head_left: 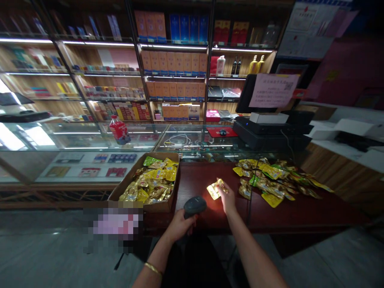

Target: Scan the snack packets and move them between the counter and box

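Observation:
My left hand [179,225] is wrapped round the handle of a dark barcode scanner [195,205], held at the front edge of the red-brown table. Light falls from the scanner's side onto a small gold snack packet [215,189]. That packet is pinched in the fingers of my right hand [228,200], just above the tabletop. To the left, a cardboard box [175,194] holds many yellow, gold and green packets [156,176]. A loose pile of similar packets [270,176] lies on the table to the right of my right hand.
Behind the table [315,212] runs a glass counter [144,134] with a red-labelled bottle [118,129], a white cable and a mouse [222,132]. A monitor [247,94] bearing a paper notice stands at the right. Shelves of boxed goods [174,62] line the wall. A thin dark cable crosses the right-hand pile.

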`<state>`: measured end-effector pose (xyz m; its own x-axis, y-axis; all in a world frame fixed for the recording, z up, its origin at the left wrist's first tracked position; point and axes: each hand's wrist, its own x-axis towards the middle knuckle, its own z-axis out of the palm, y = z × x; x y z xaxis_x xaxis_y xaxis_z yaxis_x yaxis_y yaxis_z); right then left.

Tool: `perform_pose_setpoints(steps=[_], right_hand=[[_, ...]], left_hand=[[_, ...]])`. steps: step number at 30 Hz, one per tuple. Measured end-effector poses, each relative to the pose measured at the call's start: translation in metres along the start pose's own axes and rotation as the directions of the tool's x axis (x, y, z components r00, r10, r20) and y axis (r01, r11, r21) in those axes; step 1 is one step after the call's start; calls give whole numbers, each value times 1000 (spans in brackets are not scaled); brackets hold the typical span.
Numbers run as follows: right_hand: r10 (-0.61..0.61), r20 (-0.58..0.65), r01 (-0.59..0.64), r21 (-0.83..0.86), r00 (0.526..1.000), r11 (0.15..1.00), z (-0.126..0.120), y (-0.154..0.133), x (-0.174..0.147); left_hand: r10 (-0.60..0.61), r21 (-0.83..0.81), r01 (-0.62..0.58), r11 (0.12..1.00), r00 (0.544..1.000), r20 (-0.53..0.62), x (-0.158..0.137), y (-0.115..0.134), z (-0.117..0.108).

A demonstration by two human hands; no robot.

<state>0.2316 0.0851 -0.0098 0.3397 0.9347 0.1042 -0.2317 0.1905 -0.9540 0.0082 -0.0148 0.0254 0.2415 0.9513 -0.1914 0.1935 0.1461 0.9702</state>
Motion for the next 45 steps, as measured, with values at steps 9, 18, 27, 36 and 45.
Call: perform_pose_setpoints(steps=[9,18,27,36,45], right_hand=[[-21,28,21,-10,999,1000,-3,-1,1],[-41,-117,31,-81,992,996,-7,15,12],[0,-89,-8,-83,996,997,-11,4,-1],[-19,329,31,-31,944,999,130,-47,8],[-172,98,194,-629,980,753,49,-50,74]], left_hand=[[119,129,-112,985,992,-49,-41,25,11],[85,22,-85,996,996,-18,-8,-8,-5],[96,-53,-100,994,993,-75,-6,-18,-3],[60,-113,-68,991,996,-69,-1,-24,-2],[48,-121,-55,991,997,-62,-1,-25,-5]])
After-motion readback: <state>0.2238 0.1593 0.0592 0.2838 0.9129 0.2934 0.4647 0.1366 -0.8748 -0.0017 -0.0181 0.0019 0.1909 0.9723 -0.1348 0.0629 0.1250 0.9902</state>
